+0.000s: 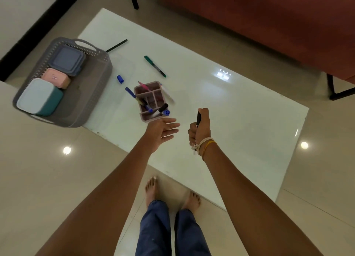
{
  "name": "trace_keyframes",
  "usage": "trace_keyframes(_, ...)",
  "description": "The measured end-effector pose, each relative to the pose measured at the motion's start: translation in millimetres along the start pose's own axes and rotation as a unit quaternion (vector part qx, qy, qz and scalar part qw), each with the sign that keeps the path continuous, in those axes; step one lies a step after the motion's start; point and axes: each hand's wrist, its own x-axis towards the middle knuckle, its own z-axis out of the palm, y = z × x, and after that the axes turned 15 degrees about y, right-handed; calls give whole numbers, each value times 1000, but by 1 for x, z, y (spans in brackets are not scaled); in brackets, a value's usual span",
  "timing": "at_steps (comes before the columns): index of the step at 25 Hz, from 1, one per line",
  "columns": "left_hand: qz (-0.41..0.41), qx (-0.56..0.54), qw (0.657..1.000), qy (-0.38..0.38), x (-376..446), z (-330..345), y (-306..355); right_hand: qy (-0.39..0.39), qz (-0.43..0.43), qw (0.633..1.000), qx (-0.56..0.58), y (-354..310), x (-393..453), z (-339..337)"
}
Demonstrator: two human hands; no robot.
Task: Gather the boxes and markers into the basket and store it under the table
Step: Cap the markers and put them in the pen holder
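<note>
- Marker (198,119) clenched in right hand (199,128), above the counter (249,121).
- Left hand (163,130) spread, empty, beside the organizer (151,100).
- Basket (63,81) already holds three boxes at the counter's left edge.
- Step: collecting markers; next, likely drop this one into the organizer, then fetch the green marker (155,66).

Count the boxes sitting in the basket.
3, in a row inside the grey basket: blue-grey box farthest, pink box in the middle, teal box nearest. Anything beneath them is hidden.

Right hand (199,128) grips a black marker (198,118) upright; left hand (163,130) hovers open beside the pink organiser (150,101); grey basket (92,94) holds three boxes; green marker (155,66) lies on the table (240,111).
</note>
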Motion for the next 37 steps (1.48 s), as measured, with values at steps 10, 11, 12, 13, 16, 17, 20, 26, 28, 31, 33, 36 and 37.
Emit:
trace_keyframes(10,-64,34,988,137,25,-67,22,-46,-170,981,83,-26,-36,96)
trace_keyframes(11,-60,36,988,134,27,-71,28,-30,-188,979,75,-35,-36,104)
trace_keyframes(12,-57,41,989,132,29,-74,33,-14,-210,976,52,-43,-37,113)
trace_keyframes(13,-55,45,989,129,31,-77,39,4,-239,971,17,-50,-36,121)
trace_keyframes(16,-54,58,988,130,38,-82,57,60,-345,933,-87,-63,-27,139)
trace_keyframes(17,-53,64,988,131,42,-83,63,75,-365,922,-105,-65,-25,144)
trace_keyframes(20,-49,77,988,126,54,-89,80,101,-415,896,-123,-71,-15,156)
trace_keyframes(26,-45,102,989,100,74,-91,86,105,-389,881,-248,-65,9,167)
trace_keyframes(28,-32,126,988,81,81,-90,86,109,-372,882,-267,-62,16,165)
trace_keyframes(31,-28,145,987,68,87,-94,83,113,-350,893,-260,-49,23,154)
trace_keyframes(33,-36,142,987,61,86,-96,81,116,-297,906,-278,-39,28,145)
trace_keyframes(36,-41,143,988,27,82,-93,76,87,-257,898,-347,-31,39,141)
trace_keyframes(37,-32,152,988,23,82,-92,74,77,-250,896,-358,-32,41,143)
